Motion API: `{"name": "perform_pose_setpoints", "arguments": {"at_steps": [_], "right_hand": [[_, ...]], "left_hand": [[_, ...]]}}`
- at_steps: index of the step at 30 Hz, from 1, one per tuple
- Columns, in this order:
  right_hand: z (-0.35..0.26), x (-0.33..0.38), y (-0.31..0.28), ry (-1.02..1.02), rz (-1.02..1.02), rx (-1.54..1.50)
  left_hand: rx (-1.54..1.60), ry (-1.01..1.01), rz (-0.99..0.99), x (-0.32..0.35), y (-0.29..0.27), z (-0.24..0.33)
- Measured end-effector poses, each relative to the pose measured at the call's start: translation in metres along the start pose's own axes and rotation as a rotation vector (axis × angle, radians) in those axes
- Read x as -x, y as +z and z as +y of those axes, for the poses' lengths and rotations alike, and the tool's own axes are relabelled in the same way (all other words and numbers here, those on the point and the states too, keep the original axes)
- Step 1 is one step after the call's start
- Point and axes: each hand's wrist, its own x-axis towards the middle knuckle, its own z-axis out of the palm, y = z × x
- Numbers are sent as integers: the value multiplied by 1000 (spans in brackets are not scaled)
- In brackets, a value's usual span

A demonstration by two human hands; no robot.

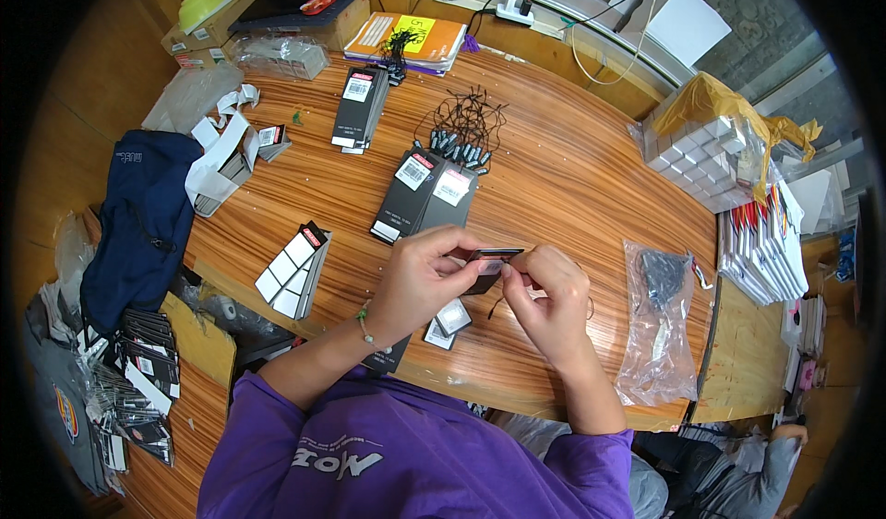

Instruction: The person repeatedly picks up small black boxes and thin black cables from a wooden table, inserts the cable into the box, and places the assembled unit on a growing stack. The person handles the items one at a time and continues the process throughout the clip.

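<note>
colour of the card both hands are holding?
Black, with a white label; the card shows best in the head view.

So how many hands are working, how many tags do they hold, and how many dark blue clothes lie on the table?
Hands: 2, left hand and right hand
Held black tag: 1
Dark blue garment: 1
Total: 4

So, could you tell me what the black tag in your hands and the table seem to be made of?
The black tag, held by the left hand and right hand, looks like stiff matte card: thin, flat, with a paper label. The table looks like glossy varnished wood, striped grain showing, perhaps veneer.
</note>
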Motion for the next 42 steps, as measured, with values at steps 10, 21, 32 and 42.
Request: {"name": "perform_pose_setpoints", "arguments": {"at_steps": [10, 21, 32, 42], "right_hand": [[7, 1, 5, -11, 14, 11], [7, 2, 10, 157, 33, -164], [12, 2, 6, 288, -64, -320], [15, -2, 11, 175, 98, -368]], "left_hand": [[-48, -6, -24, 2, 3, 5], [-294, 184, 15, 5, 5, 2], [-306, 194, 2, 5, 4, 7], [-167, 123, -17, 4, -1, 15]]}}
